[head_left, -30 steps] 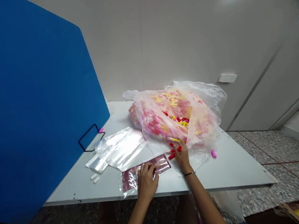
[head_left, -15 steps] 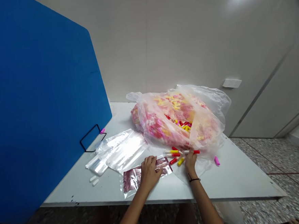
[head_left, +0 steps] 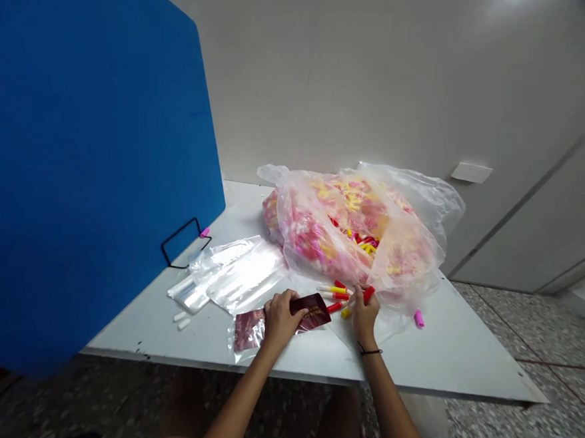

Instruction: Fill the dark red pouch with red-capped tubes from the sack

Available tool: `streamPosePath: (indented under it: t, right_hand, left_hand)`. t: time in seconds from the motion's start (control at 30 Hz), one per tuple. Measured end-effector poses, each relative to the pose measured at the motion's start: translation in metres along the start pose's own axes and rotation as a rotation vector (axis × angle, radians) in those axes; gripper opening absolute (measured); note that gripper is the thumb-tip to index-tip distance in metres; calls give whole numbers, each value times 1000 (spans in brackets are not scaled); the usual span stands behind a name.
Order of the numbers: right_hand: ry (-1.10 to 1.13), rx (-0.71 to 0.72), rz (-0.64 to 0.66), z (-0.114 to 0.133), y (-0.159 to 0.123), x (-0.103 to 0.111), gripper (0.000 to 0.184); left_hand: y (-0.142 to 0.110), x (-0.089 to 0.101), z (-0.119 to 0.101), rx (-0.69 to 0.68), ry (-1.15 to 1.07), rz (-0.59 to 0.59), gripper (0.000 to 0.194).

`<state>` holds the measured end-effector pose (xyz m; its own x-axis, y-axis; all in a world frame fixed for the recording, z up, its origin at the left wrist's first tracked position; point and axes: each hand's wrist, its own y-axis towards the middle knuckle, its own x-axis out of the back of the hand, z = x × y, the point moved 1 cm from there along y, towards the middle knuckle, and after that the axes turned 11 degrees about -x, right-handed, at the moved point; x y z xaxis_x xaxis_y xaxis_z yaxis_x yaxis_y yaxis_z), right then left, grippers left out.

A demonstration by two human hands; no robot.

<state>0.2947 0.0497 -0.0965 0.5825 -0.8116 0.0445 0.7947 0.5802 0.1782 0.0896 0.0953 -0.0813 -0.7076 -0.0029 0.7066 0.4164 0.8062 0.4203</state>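
Note:
My left hand (head_left: pixel 280 323) grips the edge of a maroon foil pouch (head_left: pixel 309 313), which has a transparent lower part and lies on the table. My right hand (head_left: pixel 365 315) is closed around a red-capped marker (head_left: pixel 368 295), tilted up from my fingers. Beside it lie several loose markers (head_left: pixel 334 295) with red and yellow caps. Right behind them sits a large transparent plastic bag (head_left: pixel 354 235), heaped with pink, yellow and red marker parts. My right knuckles nearly touch its lower edge.
Flat transparent zip bags (head_left: pixel 244 276) lie left of the pouch, near small white caps (head_left: pixel 181 320). A blue partition (head_left: pixel 83 167) with a black wire stand (head_left: pixel 181 243) bounds the left side of the white table (head_left: pixel 432 356). A pink cap (head_left: pixel 418 318) lies right.
The view has tilted and shifted. My left hand has moved onto the pouch's left part, and the pouch's right end now looks darker. My right hand has closed around a red-capped marker.

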Motion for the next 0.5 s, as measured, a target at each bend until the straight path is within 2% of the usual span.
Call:
streamPosePath:
  t: [0.1,0.17,0.27,0.4,0.5]
  right_hand:
    - [3,-38,83,6,-6,-4,43]
    - [-22,10,126,9,-12,-6,49]
    - [-80,78,177,12,-20,-9,44]
    - [-133,31,288,10,-24,-12,38]
    - [-140,65,254,10,-24,-11,36]
  left_hand:
    - [-1,-1,3,7,-34,-11,27]
    - [-2,-3,5,-22,-21,-5,28]
    - [-5,-6,7,-93,35,29,31]
    - [-8,-11,9,-191,127,57,47]
    - [-10,-12,11,-213,149,91,45]
